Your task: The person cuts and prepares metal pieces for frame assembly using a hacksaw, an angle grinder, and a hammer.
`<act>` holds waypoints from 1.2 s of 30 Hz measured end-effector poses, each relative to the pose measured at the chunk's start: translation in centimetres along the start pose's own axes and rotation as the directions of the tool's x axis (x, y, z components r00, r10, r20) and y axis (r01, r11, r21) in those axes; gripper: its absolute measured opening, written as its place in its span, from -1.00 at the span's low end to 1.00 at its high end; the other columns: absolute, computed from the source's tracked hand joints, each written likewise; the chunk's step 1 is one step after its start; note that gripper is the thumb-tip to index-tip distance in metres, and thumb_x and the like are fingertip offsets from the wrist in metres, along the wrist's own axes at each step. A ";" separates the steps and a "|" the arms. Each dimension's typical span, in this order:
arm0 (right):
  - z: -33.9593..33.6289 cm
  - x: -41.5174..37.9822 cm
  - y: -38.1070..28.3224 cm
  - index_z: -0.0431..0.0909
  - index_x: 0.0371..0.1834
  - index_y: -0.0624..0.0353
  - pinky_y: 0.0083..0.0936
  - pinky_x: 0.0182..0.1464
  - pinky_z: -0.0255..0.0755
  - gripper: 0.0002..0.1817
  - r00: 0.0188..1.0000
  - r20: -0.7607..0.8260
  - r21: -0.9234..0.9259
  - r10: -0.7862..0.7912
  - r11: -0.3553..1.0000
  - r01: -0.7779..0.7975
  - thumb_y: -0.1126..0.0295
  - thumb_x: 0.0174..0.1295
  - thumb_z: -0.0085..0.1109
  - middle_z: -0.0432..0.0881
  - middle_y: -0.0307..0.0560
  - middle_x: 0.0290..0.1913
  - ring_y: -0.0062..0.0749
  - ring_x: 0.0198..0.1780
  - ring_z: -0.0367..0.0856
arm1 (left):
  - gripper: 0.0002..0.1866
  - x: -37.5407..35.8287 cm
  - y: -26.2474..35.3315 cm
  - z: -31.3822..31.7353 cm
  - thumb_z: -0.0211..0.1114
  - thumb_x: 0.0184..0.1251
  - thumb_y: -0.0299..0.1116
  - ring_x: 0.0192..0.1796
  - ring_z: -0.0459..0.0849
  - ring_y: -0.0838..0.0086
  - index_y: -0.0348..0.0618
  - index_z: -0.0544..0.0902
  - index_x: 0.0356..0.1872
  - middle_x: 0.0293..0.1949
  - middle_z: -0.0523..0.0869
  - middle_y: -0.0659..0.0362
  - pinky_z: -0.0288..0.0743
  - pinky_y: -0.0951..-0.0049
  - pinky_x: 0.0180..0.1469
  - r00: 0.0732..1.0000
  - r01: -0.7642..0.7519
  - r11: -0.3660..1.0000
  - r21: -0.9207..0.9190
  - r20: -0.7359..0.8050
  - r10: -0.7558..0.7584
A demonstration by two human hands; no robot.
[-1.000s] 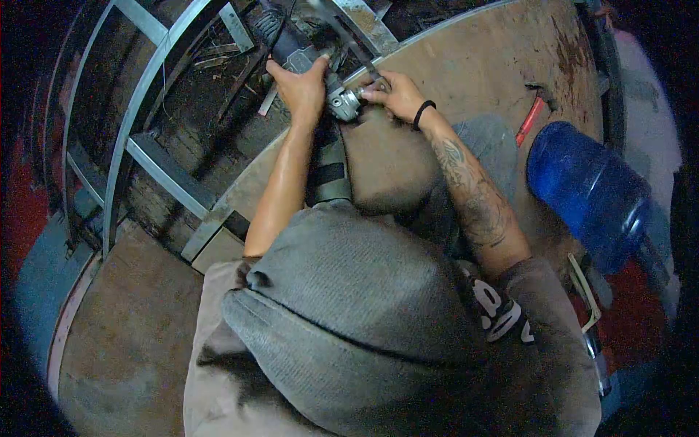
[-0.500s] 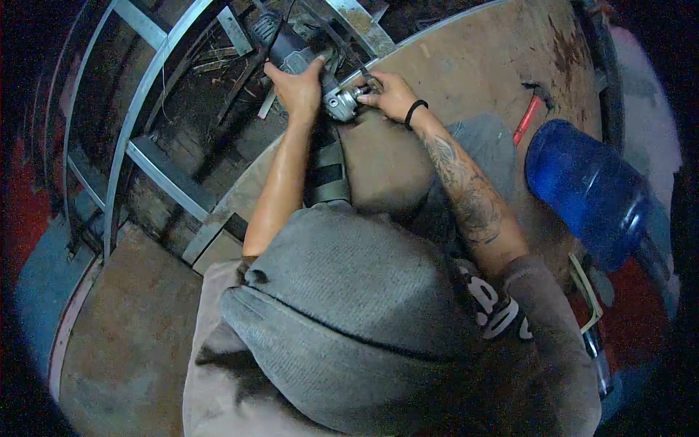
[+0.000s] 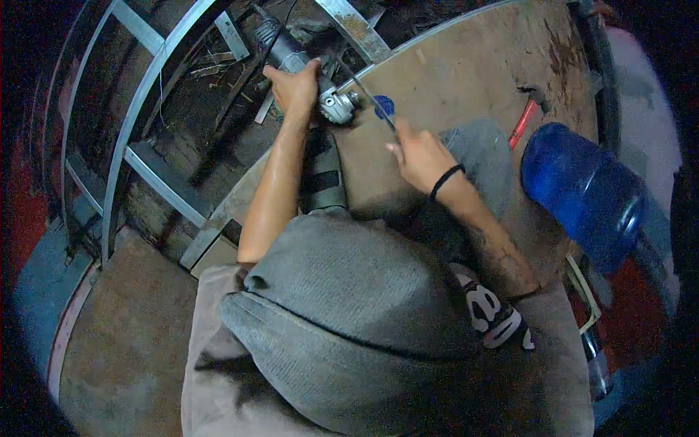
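Observation:
My left hand (image 3: 293,89) is wrapped round the body of a grey angle grinder (image 3: 338,106), whose metal head faces right at the edge of the wooden board. No guard or disc shows on the head. My right hand (image 3: 428,162), with a black band at the wrist, is closed on the lower end of a long thin metal bar (image 3: 369,89) that slants up and left past the grinder head. Beside the bar lies a small blue round piece (image 3: 384,107) on the board. My fingers hide the bar's lower end.
A curved metal frame (image 3: 138,102) with crossbars runs along the left over dark, littered ground. On the board (image 3: 466,65) at right lies a red-handled hammer (image 3: 523,125). A large blue water jug (image 3: 585,191) rests near my right arm. Loose metal scraps (image 3: 231,36) lie upper left.
My right hand has left the grinder head, moving down and right with the thin bar. The blue round piece now shows. My left hand stays on the grinder.

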State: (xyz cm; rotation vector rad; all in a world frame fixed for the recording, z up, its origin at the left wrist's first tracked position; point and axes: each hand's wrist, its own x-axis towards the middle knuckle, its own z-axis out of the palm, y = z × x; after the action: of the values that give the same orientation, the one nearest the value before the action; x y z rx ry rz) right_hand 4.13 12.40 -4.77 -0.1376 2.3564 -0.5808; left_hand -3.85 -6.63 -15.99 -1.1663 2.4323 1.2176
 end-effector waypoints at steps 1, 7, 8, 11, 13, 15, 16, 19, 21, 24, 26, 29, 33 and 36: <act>0.6 -0.4 0.4 0.23 -0.04 0.20 0.08 -0.24 0.34 -0.70 1.000 -0.003 0.000 0.004 1.000 -0.004 0.32 0.23 -0.02 0.52 0.40 -0.42 0.34 -0.28 0.49 | 0.00 0.1 -0.1 0.1 0.42 -0.21 -0.03 0.07 0.47 -0.12 -0.39 0.07 0.19 0.00 0.47 -0.35 0.29 0.16 0.15 1.000 0.026 1.000 0.016 0.014 -0.026; 3.0 -0.9 1.3 0.19 -0.08 0.21 0.12 -0.27 0.33 -0.71 0.997 0.061 -0.001 0.036 0.999 -0.036 0.30 0.25 -0.07 0.51 0.39 -0.49 0.34 -0.35 0.50 | -0.09 0.9 -0.6 0.6 0.43 -0.22 -0.03 0.05 0.49 -0.12 -0.37 0.16 0.09 -0.04 0.50 -0.33 0.33 0.15 0.11 0.998 0.067 0.997 0.046 0.019 -0.068; 2.9 -1.0 1.3 0.18 -0.09 0.21 0.12 -0.28 0.34 -0.72 0.998 0.054 0.001 0.016 1.000 -0.016 0.31 0.25 -0.07 0.51 0.38 -0.49 0.34 -0.35 0.50 | -0.12 0.9 -0.6 0.5 0.42 -0.22 -0.01 0.05 0.49 -0.11 -0.36 0.18 0.05 -0.04 0.50 -0.32 0.32 0.16 0.12 0.998 0.067 0.997 0.039 0.013 -0.067; 2.8 -1.2 1.4 0.18 -0.10 0.21 0.12 -0.28 0.34 -0.74 0.999 0.035 -0.033 0.015 0.999 -0.013 0.33 0.24 -0.08 0.52 0.37 -0.49 0.32 -0.36 0.51 | -0.13 0.6 -0.5 0.3 0.43 -0.22 -0.02 0.05 0.49 -0.10 -0.36 0.19 0.04 -0.04 0.50 -0.32 0.32 0.16 0.12 0.992 0.119 0.992 0.039 0.041 -0.120; 3.1 -1.4 1.5 0.18 -0.10 0.21 0.11 -0.28 0.34 -0.74 0.999 0.031 -0.071 0.033 0.997 -0.030 0.34 0.24 -0.09 0.52 0.36 -0.49 0.32 -0.36 0.51 | -0.13 0.9 -0.7 0.7 0.43 -0.22 -0.03 0.06 0.49 -0.10 -0.36 0.19 0.05 -0.03 0.50 -0.31 0.31 0.17 0.13 0.993 0.109 0.994 0.031 0.042 -0.110; 3.5 -1.6 1.6 0.18 -0.11 0.21 0.11 -0.28 0.35 -0.75 0.998 0.023 -0.108 0.056 0.993 -0.053 0.35 0.23 -0.08 0.52 0.36 -0.49 0.31 -0.36 0.51 | -0.13 1.1 -0.6 0.7 0.43 -0.22 -0.05 0.07 0.48 -0.09 -0.37 0.19 0.06 -0.02 0.50 -0.31 0.31 0.18 0.14 0.994 0.099 0.995 0.027 0.043 -0.100; 3.7 -1.7 1.8 0.18 -0.11 0.21 0.11 -0.28 0.35 -0.75 0.998 0.022 -0.109 0.052 0.993 -0.049 0.35 0.23 -0.08 0.52 0.36 -0.49 0.31 -0.36 0.51 | -0.12 1.1 -0.5 0.6 0.43 -0.22 -0.07 0.09 0.47 -0.09 -0.39 0.18 0.07 0.00 0.49 -0.30 0.29 0.19 0.16 0.991 0.127 0.991 0.044 0.044 -0.129; 4.0 -2.4 2.6 0.18 -0.14 0.21 0.11 -0.27 0.34 -0.76 0.999 0.042 -0.066 0.016 0.998 -0.013 0.36 0.23 -0.08 0.53 0.37 -0.49 0.31 -0.35 0.51 | -0.10 0.8 -0.1 0.5 0.43 -0.22 -0.09 0.12 0.45 -0.07 -0.44 0.17 0.10 0.03 0.47 -0.30 0.27 0.22 0.19 0.987 0.154 0.986 0.057 0.035 -0.156; 4.0 -3.2 2.4 0.18 -0.17 0.22 0.11 -0.29 0.33 -0.78 0.995 0.065 -0.081 0.075 0.994 -0.069 0.36 0.22 -0.08 0.52 0.36 -0.49 0.32 -0.36 0.51 | -0.09 0.6 0.0 0.4 0.43 -0.22 -0.10 0.13 0.44 -0.07 -0.46 0.17 0.11 0.05 0.45 -0.30 0.26 0.23 0.20 0.987 0.158 0.985 0.061 0.032 -0.160; 3.3 -3.4 2.0 0.18 -0.19 0.21 0.12 -0.30 0.32 -0.79 0.995 0.070 -0.064 0.074 0.996 -0.070 0.35 0.23 -0.09 0.52 0.36 -0.50 0.33 -0.37 0.50 | -0.08 1.1 0.0 0.6 0.43 -0.23 -0.11 0.14 0.43 -0.06 -0.47 0.17 0.12 0.06 0.44 -0.31 0.25 0.23 0.21 0.979 0.190 0.981 0.024 0.068 -0.191; 3.4 -3.4 2.5 0.18 -0.19 0.21 0.12 -0.31 0.32 -0.79 0.996 0.074 -0.079 0.053 0.996 -0.047 0.35 0.23 -0.09 0.52 0.36 -0.51 0.33 -0.37 0.50 | 0.06 1.7 -0.8 0.9 0.49 -0.33 -0.05 0.12 0.45 0.00 -0.49 0.13 0.17 0.08 0.43 -0.26 0.30 0.31 0.17 0.980 0.183 0.983 0.013 0.071 -0.184; 3.3 -3.9 2.6 0.18 -0.19 0.20 0.13 -0.31 0.32 -0.79 0.994 0.099 -0.090 0.053 0.995 -0.044 0.34 0.23 -0.10 0.51 0.35 -0.51 0.33 -0.38 0.49 | 0.04 1.6 -1.4 1.2 0.49 -0.32 -0.06 0.12 0.46 0.01 -0.51 0.15 0.16 0.08 0.43 -0.26 0.30 0.32 0.17 0.976 0.211 0.977 -0.015 0.060 -0.210; 2.4 -4.7 2.0 0.17 -0.19 0.20 0.12 -0.33 0.32 -0.78 0.991 0.108 -0.063 0.076 0.996 -0.069 0.34 0.23 -0.09 0.51 0.34 -0.52 0.33 -0.38 0.49 | 0.02 1.5 -1.3 1.4 0.49 -0.32 -0.07 0.11 0.47 0.04 -0.52 0.17 0.15 0.08 0.44 -0.26 0.31 0.32 0.16 0.978 0.208 0.978 0.017 0.025 -0.208; 2.9 -4.7 2.6 0.18 -0.18 0.20 0.11 -0.32 0.31 -0.78 0.988 0.132 -0.090 0.084 0.993 -0.073 0.34 0.23 -0.09 0.51 0.35 -0.51 0.33 -0.36 0.49 | 0.02 1.2 -1.0 1.1 0.49 -0.31 -0.07 0.10 0.48 0.04 -0.52 0.16 0.15 0.07 0.44 -0.26 0.32 0.31 0.15 0.976 0.205 0.979 0.024 0.071 -0.206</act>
State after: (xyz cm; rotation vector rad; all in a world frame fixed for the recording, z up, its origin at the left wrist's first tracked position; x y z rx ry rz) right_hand 9.67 14.86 -4.98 -0.1181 2.2434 -0.4205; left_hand -4.08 -6.85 -17.85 -1.3064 2.2012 1.1553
